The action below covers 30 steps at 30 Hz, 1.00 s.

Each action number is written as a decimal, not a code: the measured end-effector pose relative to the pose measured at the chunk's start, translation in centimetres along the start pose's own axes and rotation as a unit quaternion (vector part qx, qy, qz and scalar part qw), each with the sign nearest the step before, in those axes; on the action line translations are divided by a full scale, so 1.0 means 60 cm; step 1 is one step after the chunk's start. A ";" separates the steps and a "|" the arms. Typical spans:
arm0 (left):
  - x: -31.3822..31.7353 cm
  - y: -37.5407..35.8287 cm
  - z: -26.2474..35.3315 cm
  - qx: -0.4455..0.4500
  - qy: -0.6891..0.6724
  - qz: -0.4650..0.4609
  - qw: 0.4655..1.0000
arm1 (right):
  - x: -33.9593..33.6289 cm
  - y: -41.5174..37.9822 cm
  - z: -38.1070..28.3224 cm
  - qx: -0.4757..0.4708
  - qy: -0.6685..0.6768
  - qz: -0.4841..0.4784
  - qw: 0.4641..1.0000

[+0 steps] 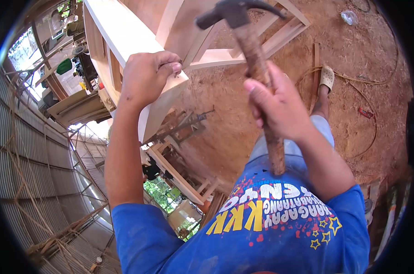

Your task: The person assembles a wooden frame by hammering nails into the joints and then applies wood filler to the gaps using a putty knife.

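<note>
A claw hammer [254, 55] is raised in my right hand [280, 102], whose fingers wrap round its worn, rust-brown handle. Its dark head is up near the top of the view, with the handle's end close to my shirt. My left hand [147, 77] rests at the corner of a pale wooden cabinet frame [124, 34]. Thumb and forefinger are pinched there on what looks like a nail, of which only a small dark end shows. Tiny dark marks dot the wood beside the fingertips. The hammer head is well apart from the left hand.
A second part of the wooden framework [280, 43] stands on the dirt ground [225, 118]. A hose [376, 82] curls on the right near my shoe [326, 77]. A small red object [365, 113] and a crumpled clear plastic piece [349, 18] lie there. Corrugated metal sheeting [19, 150] is at left.
</note>
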<state>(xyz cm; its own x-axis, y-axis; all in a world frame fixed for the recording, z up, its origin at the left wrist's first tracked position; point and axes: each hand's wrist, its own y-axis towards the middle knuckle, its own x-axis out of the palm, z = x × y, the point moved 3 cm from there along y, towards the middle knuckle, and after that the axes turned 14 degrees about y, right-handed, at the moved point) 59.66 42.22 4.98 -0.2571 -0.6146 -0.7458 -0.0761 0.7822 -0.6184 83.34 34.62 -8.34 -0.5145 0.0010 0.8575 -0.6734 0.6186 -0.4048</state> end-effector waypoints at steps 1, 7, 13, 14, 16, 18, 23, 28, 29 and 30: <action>0.000 -0.001 0.002 -0.010 0.004 -0.003 1.000 | -0.010 0.000 -0.009 -0.007 0.000 0.010 1.000; 0.000 0.002 0.006 -0.028 0.017 -0.013 0.999 | -0.010 -0.003 -0.022 -0.056 0.052 0.062 0.995; -0.011 0.005 0.022 -0.038 0.058 -0.052 0.996 | 0.004 -0.006 0.004 0.086 -0.058 -0.076 0.992; -0.005 0.005 0.016 -0.027 0.044 -0.035 0.998 | -0.001 -0.009 -0.012 0.050 -0.044 -0.034 0.997; 0.002 0.001 0.010 -0.006 0.030 -0.013 0.999 | -0.009 -0.022 -0.040 -0.011 -0.010 0.048 0.999; 0.006 0.001 0.004 0.019 0.032 0.015 0.999 | -0.017 -0.018 -0.044 -0.201 0.121 0.105 0.966; -0.003 0.000 0.015 -0.033 0.059 -0.032 0.997 | 0.012 -0.016 0.008 0.028 -0.064 0.060 0.996; -0.013 -0.013 0.002 0.007 0.036 0.069 0.997 | -0.016 -0.026 -0.022 -0.022 -0.017 0.101 0.994; -0.023 -0.031 -0.011 0.025 -0.007 0.199 0.980 | -0.030 -0.028 -0.032 -0.120 0.065 0.124 0.983; -0.032 -0.052 -0.027 0.044 -0.050 0.328 0.942 | -0.042 -0.028 -0.042 -0.218 0.145 0.146 0.954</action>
<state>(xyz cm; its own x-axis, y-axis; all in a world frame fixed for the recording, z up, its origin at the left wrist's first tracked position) 58.81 41.14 8.75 -0.1282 -0.0109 -0.9917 0.1496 0.9883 -0.0302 87.09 35.53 -9.02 -0.4354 0.4008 0.8061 -0.2060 0.8273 -0.5226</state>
